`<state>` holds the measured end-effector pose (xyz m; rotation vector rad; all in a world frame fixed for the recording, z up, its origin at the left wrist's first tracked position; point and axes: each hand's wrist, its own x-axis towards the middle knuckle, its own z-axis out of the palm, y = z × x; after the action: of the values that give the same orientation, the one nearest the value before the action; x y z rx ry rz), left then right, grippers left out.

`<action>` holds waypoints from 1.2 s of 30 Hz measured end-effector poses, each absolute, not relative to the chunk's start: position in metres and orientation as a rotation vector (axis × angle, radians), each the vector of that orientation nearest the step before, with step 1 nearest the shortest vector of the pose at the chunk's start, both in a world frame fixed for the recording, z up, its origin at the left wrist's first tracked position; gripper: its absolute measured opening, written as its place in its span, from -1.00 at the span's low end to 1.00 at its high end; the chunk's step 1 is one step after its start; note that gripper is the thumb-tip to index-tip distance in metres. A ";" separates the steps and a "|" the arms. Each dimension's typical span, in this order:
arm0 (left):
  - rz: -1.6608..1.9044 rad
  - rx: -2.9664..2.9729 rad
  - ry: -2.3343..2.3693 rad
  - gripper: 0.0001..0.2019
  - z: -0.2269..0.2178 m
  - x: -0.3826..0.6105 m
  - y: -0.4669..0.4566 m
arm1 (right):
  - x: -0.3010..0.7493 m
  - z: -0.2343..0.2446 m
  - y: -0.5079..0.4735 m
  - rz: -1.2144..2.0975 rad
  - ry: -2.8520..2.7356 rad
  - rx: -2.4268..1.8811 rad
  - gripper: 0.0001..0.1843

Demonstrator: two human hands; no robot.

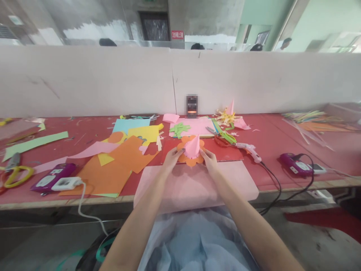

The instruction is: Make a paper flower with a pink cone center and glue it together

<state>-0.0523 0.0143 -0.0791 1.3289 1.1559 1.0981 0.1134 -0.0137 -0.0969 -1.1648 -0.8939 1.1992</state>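
Note:
Between my two hands is a paper flower with orange scalloped petals and a pink paper cone standing at its middle. My left hand grips the petal edge on the left, fingers closed. On the opposite side my right hand pinches the right edge. Under the flower lie a red board and a pink sheet that reaches over the table's front edge. Just behind it, green paper strips rest on pink paper.
Scissors and a corded glue gun lie to the right. Orange sheets spread leftward, near a purple power strip and yellow-handled scissors. Another paper flower stands by the white partition. A second purple power strip is far right.

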 end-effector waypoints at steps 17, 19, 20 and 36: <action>1.096 1.255 1.129 -0.67 -0.077 -0.051 0.015 | 0.114 -0.100 -0.012 1.148 -0.940 -1.166 -0.53; 1.096 1.251 1.134 -0.66 -0.078 -0.051 0.015 | 0.114 -0.100 -0.012 1.149 -0.945 -1.143 -0.53; 1.095 1.251 1.135 -0.66 -0.078 -0.051 0.016 | 0.114 -0.100 -0.012 1.150 -0.946 -1.135 -0.52; 1.085 1.273 1.138 -0.64 -0.074 -0.051 0.013 | 0.113 -0.099 -0.012 1.154 -0.943 -1.209 -0.49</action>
<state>-0.0515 0.0128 -0.0743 1.2726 1.1382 1.0849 0.1133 -0.0123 -0.0991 -1.2090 -0.9426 1.1537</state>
